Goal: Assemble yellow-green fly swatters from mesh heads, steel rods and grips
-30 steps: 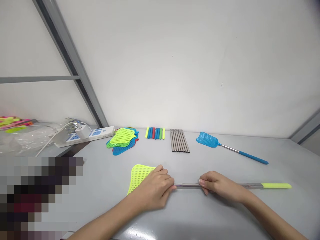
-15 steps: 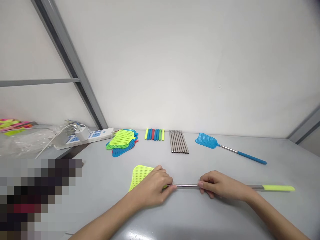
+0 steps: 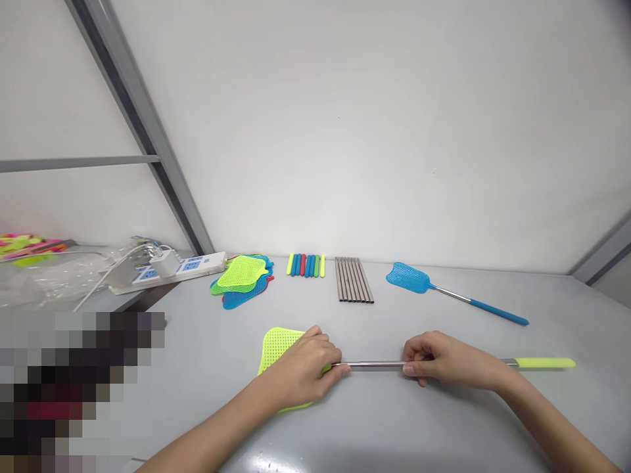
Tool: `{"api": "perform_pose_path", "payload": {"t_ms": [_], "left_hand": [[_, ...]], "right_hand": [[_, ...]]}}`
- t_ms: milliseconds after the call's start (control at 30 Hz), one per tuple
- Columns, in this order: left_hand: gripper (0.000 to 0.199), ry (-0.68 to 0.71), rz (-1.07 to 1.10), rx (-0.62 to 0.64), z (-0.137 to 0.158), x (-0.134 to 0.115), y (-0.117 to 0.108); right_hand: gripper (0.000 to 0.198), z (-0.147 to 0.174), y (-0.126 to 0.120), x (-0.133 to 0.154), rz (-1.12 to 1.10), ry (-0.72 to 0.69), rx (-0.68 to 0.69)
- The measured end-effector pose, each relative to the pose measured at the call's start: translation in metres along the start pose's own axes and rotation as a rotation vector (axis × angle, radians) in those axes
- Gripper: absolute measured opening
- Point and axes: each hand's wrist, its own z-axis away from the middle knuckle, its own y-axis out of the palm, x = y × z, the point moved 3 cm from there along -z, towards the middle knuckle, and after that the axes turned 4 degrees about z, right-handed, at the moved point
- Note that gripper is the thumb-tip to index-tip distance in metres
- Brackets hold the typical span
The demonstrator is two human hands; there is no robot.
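Observation:
A yellow fly swatter (image 3: 279, 348) lies crosswise low over the grey table, its perforated head at the left and its yellow handle grip (image 3: 545, 362) at the right. My left hand (image 3: 310, 364) is closed round the neck, where the head meets the metal rod (image 3: 374, 364), and covers part of the head. Farther right, the thumb and fingers of my right hand (image 3: 436, 361) pinch that rod. The stretch of rod between both hands is bare, while my right hand and wrist hide the part near the grip.
Behind lie stacked swatter heads (image 3: 244, 274), a row of coloured grips (image 3: 305, 265), several metal rods (image 3: 353, 280) and a blue fly swatter (image 3: 411, 277). A power strip (image 3: 197, 264) with cables sits at the left, near clear plastic bags (image 3: 59, 282). A white wall (image 3: 345, 131) rises behind the table (image 3: 374, 420).
My right hand has slid a little to the right along the rod, so more bare rod shows between my hands. The grip end has shifted slightly left. My left hand keeps its hold.

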Motion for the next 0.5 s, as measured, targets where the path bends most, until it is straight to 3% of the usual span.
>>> {"api": "perform_pose_path", "payload": {"t_ms": [267, 500], "left_hand": [[0.033, 0.007, -0.008, -0.029, 0.0024, 0.0051, 0.0007], [0.032, 0.019, 0.0, -0.038, 0.0035, 0.0055, 0.0]], "right_hand": [[0.026, -0.0025, 0.0039, 0.0077, 0.046, -0.071, -0.112], [0.025, -0.0043, 0.0072, 0.0089, 0.055, -0.081, -0.122]]}}
